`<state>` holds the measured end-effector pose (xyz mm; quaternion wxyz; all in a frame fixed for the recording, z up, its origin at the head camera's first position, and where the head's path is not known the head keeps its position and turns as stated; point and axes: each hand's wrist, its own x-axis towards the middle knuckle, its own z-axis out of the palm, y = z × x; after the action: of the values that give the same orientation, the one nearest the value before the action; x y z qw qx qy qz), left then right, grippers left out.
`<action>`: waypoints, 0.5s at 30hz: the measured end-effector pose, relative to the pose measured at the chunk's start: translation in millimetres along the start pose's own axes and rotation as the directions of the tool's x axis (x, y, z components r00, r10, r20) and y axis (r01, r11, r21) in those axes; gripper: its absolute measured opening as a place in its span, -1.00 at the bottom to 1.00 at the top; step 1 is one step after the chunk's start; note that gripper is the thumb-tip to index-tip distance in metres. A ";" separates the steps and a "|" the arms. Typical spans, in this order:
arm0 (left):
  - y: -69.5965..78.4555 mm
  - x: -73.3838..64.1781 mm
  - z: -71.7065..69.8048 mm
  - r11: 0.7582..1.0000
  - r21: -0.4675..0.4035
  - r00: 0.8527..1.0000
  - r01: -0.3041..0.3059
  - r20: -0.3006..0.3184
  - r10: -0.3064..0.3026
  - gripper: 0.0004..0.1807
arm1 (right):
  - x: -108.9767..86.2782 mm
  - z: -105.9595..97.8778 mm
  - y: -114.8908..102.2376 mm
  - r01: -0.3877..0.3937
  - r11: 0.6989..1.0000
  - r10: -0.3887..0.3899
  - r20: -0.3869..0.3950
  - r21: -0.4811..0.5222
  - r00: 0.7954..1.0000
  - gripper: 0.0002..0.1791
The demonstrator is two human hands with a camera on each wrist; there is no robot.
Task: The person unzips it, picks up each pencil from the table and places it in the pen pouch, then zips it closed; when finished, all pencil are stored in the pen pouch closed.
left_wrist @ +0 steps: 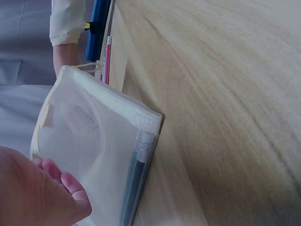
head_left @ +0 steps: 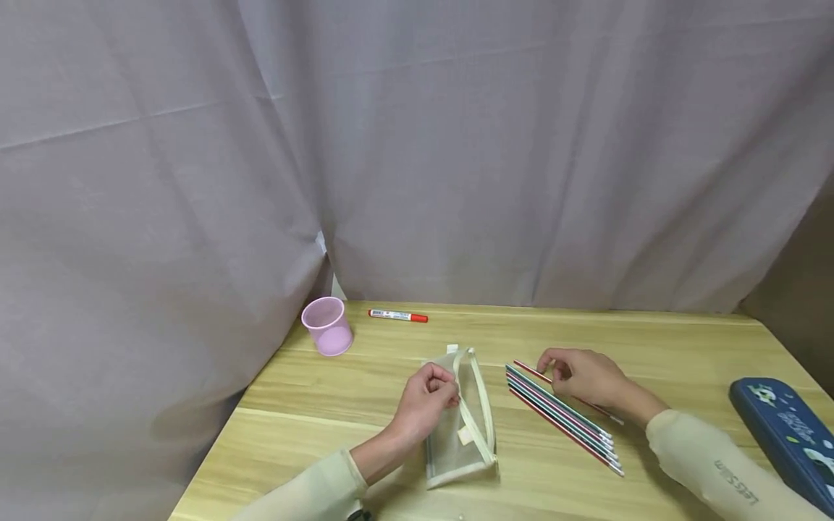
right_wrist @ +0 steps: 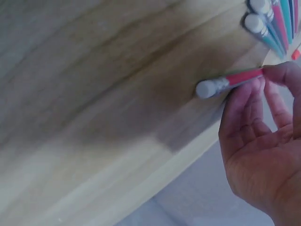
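My left hand (head_left: 417,409) pinches the zippered edge of a pale mesh pencil pouch (head_left: 449,450), holding its mouth apart. Through the mesh in the left wrist view, a dark green pencil (left_wrist: 134,181) with a white eraser shows inside, along the pouch's lower side. My right hand (head_left: 591,378) has a red pencil (right_wrist: 242,77) between thumb and fingers, its white eraser end pointing toward the front right. Just left of that hand, several red and dark green pencils (head_left: 562,418) lie side by side on the table, erasers toward the front right.
A pink cup (head_left: 332,339) stands at the table's back left corner, with a red and white marker (head_left: 397,315) to its right. On the far right lies a dark blue pencil case (head_left: 775,427) with cartoon prints. Grey curtain (head_left: 443,159) hangs behind the wooden table (head_left: 313,427).
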<state>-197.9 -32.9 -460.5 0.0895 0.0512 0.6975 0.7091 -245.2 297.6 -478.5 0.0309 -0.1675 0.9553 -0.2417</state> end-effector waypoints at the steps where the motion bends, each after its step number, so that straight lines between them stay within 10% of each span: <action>1: 0.1 -0.2 -0.5 1.000 -0.003 1.000 -0.001 -0.002 0.001 -0.85 | 0.7 0.9 -2.5 0.001 0.999 -0.001 -0.015 -0.038 1.000 -0.66; 15: -1.3 0.8 1.0 1.000 0.012 1.000 0.000 -0.007 0.001 -0.83 | 10.1 -1.9 -11.2 0.081 0.979 -0.079 0.018 -0.185 0.997 -0.68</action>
<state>-198.4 -31.7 -461.8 0.0866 0.0495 0.7022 0.7050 -251.6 285.8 -471.3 0.0103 -0.2092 0.9660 -0.1516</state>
